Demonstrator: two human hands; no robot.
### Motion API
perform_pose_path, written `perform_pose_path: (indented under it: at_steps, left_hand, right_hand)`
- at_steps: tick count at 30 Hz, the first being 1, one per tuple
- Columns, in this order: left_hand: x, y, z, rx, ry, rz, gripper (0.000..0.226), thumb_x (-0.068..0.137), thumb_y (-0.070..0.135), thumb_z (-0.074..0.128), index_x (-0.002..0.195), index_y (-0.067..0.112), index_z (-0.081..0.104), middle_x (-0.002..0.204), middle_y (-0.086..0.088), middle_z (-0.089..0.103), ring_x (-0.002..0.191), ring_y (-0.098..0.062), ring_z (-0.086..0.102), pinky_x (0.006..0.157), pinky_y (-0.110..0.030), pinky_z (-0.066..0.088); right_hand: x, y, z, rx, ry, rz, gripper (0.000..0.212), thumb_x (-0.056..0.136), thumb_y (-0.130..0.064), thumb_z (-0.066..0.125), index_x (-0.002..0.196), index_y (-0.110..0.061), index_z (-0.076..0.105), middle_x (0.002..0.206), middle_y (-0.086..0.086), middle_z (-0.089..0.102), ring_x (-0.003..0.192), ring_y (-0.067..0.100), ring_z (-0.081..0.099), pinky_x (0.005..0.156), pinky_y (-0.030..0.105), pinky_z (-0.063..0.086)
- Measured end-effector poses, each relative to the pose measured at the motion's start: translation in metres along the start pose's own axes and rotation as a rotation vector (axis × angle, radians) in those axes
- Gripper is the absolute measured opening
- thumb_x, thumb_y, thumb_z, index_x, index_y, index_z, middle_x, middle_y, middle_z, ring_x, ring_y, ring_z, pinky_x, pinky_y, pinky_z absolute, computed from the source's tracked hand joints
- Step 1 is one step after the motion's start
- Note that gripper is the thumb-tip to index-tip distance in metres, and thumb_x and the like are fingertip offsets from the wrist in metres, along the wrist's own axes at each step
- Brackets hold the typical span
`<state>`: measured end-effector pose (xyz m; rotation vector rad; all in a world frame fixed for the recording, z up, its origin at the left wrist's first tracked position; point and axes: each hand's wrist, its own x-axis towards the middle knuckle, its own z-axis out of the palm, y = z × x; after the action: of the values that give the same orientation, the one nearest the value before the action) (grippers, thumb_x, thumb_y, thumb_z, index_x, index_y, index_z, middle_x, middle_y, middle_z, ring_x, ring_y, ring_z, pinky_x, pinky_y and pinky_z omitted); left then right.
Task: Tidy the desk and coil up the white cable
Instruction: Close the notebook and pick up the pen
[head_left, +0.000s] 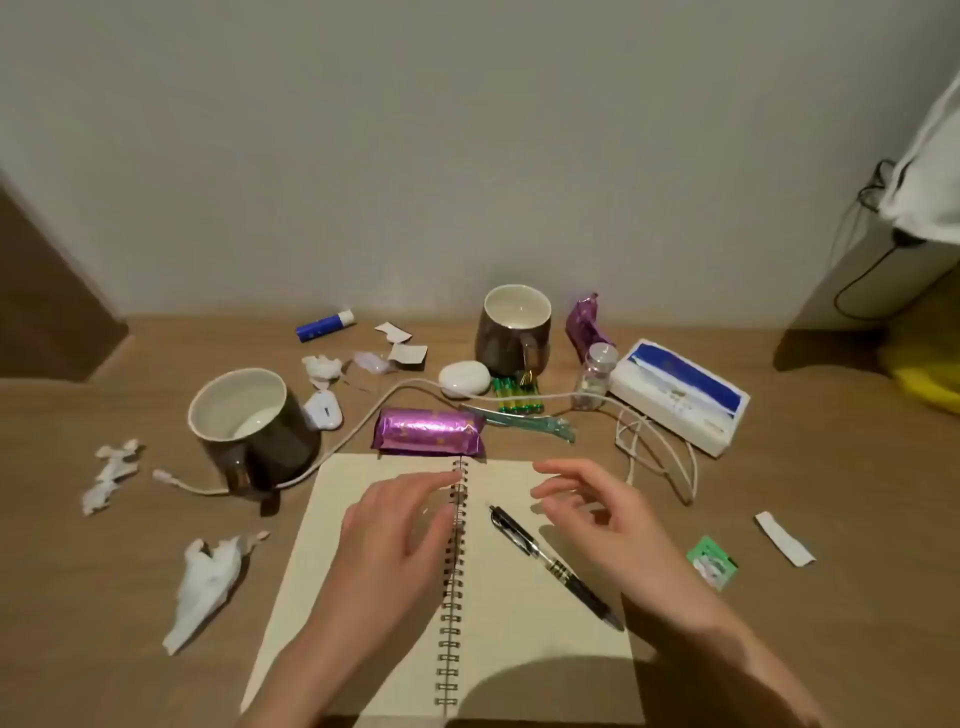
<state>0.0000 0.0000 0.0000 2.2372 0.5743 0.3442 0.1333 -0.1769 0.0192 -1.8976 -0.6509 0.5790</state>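
A white cable runs uncoiled across the desk, from a plug end at the left, behind the near mug, past a white mouse-shaped thing, to loose loops by the tissue box. An open spiral notebook lies in front of me with a black pen on its right page. My left hand hovers over the left page near the spiral, fingers relaxed. My right hand hovers above the right page and pen, fingers loosely spread. Neither holds anything.
A second mug, purple wrappers, green batteries, a small glass bottle, a blue glue stick, a white-and-blue tissue box and crumpled tissues litter the desk. Paper scraps lie right.
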Motion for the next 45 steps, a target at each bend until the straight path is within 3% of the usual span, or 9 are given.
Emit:
perform_pose_path:
  at_steps: [5, 12, 19, 26, 29, 31, 35, 40, 45]
  left_hand:
    - [-0.004, -0.017, 0.022, 0.294, -0.013, 0.156, 0.034, 0.094, 0.049, 0.037, 0.127, 0.044, 0.045, 0.128, 0.031, 0.042, 0.124, 0.006, 0.029, 0.103, -0.024, 0.021]
    - [-0.016, -0.030, 0.032, 0.438, -0.017, 0.210, 0.044, 0.095, 0.051, 0.026, 0.137, 0.043, 0.034, 0.143, 0.023, 0.035, 0.133, -0.003, 0.028, 0.112, -0.032, 0.020]
    - [-0.027, -0.022, 0.031, 0.487, -0.015, 0.213, 0.042, 0.098, 0.045, 0.028, 0.140, 0.038, 0.033, 0.141, 0.014, 0.044, 0.131, -0.010, 0.036, 0.110, -0.035, 0.025]
    - [-0.033, -0.014, 0.021, 0.529, -0.104, 0.215, 0.048, 0.097, 0.048, 0.031, 0.143, 0.036, 0.029, 0.145, 0.010, 0.042, 0.132, -0.015, 0.038, 0.106, -0.039, 0.035]
    - [-0.027, -0.014, 0.015, 0.453, -0.031, 0.230, 0.047, 0.095, 0.045, 0.038, 0.142, 0.039, 0.031, 0.145, 0.009, 0.040, 0.130, -0.015, 0.041, 0.103, -0.038, 0.040]
    - [-0.013, -0.017, 0.011, 0.445, 0.050, 0.279, 0.046, 0.095, 0.039, 0.043, 0.140, 0.036, 0.035, 0.144, 0.006, 0.040, 0.127, -0.016, 0.042, 0.099, -0.037, 0.042]
    - [0.031, -0.026, 0.005, 0.525, 0.139, 0.335, 0.050, 0.095, 0.035, 0.047, 0.143, 0.035, 0.032, 0.150, 0.000, 0.032, 0.136, -0.023, 0.031, 0.105, -0.042, 0.036]
    - [0.070, -0.041, 0.010, 0.643, 0.069, 0.277, 0.054, 0.095, 0.041, 0.045, 0.145, 0.039, 0.024, 0.154, 0.002, 0.026, 0.142, -0.029, 0.017, 0.110, -0.052, 0.023]
    - [0.090, -0.048, 0.017, 0.560, 0.148, 0.287, 0.051, 0.094, 0.039, 0.049, 0.142, 0.036, 0.032, 0.145, -0.001, 0.041, 0.133, -0.026, 0.033, 0.104, -0.046, 0.037]
  right_hand:
    - [0.002, 0.037, 0.014, -0.083, -0.052, -0.097, 0.031, 0.085, -0.019, 0.068, 0.111, -0.034, 0.062, 0.098, -0.011, 0.069, 0.084, 0.008, 0.061, 0.073, 0.023, 0.049]
    - [-0.001, 0.049, 0.021, -0.374, 0.010, -0.216, 0.034, 0.083, -0.029, 0.070, 0.113, -0.037, 0.059, 0.091, -0.015, 0.063, 0.078, 0.005, 0.056, 0.063, 0.017, 0.046]
    - [-0.017, 0.038, 0.026, -0.573, 0.117, -0.207, 0.021, 0.093, -0.022, 0.057, 0.114, -0.022, 0.060, 0.082, -0.004, 0.058, 0.068, 0.008, 0.051, 0.064, 0.029, 0.048]
    - [-0.037, 0.043, 0.006, -0.646, 0.260, -0.230, 0.025, 0.101, -0.019, 0.039, 0.122, -0.013, 0.052, 0.117, 0.003, 0.046, 0.092, 0.011, 0.050, 0.080, 0.022, 0.040]
    - [-0.049, 0.045, -0.008, -0.672, 0.384, -0.255, 0.030, 0.101, -0.017, 0.039, 0.131, -0.014, 0.043, 0.126, 0.003, 0.040, 0.101, 0.010, 0.048, 0.081, 0.020, 0.039]
    - [-0.057, 0.052, -0.019, -0.712, 0.439, -0.236, 0.037, 0.099, -0.023, 0.044, 0.135, -0.018, 0.037, 0.134, 0.003, 0.034, 0.100, 0.007, 0.047, 0.077, 0.020, 0.043]
    - [-0.062, 0.071, -0.035, -0.900, 0.462, -0.088, 0.049, 0.092, -0.046, 0.052, 0.131, -0.023, 0.034, 0.124, 0.003, 0.033, 0.082, 0.010, 0.056, 0.059, 0.020, 0.048]
    - [-0.050, 0.083, -0.035, -0.888, 0.415, -0.100, 0.041, 0.092, -0.042, 0.053, 0.127, -0.024, 0.040, 0.116, 0.000, 0.034, 0.081, 0.010, 0.056, 0.070, 0.026, 0.056]
    - [-0.027, 0.081, -0.034, -0.801, 0.340, -0.162, 0.040, 0.093, -0.038, 0.053, 0.129, -0.024, 0.040, 0.124, 0.003, 0.036, 0.092, 0.012, 0.056, 0.081, 0.028, 0.054]
